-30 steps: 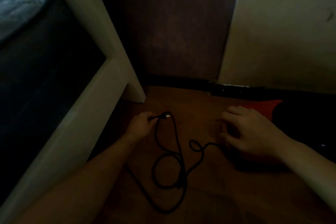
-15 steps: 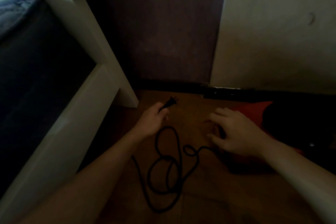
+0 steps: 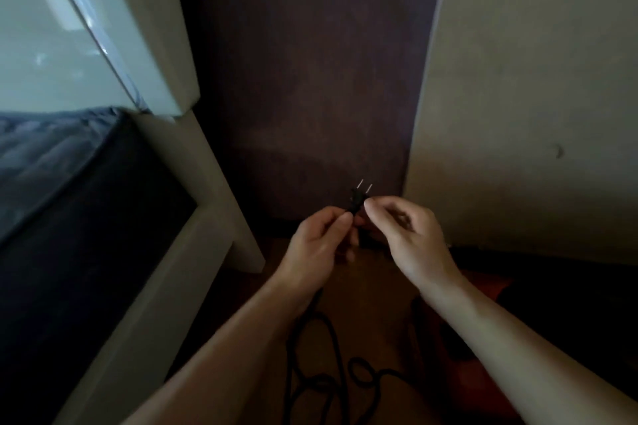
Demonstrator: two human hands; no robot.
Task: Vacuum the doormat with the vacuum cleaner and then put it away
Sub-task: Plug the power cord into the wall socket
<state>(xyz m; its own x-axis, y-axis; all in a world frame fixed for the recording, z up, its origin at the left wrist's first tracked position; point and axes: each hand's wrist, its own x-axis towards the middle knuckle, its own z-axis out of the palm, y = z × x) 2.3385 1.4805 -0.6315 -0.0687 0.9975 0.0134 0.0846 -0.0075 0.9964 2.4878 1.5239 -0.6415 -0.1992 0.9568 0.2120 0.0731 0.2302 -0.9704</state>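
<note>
Now that the plug [image 3: 357,200] is rising off the floor [image 3: 374,290], the left hand [image 3: 317,245] and right hand [image 3: 411,235] are both pinching it, grip narrow, prongs up, before the door [image 3: 310,79]. Its cord [image 3: 331,331] is trailing floorward; a socket is probably being sought.

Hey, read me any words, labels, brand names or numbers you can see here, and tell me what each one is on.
None: no text can be read anywhere in this dim view.
The black plug, pinched by the left hand and the right hand, shows no marking.
The cord, white furniture frame, wall and red object carry no lettering that can be made out.
</note>
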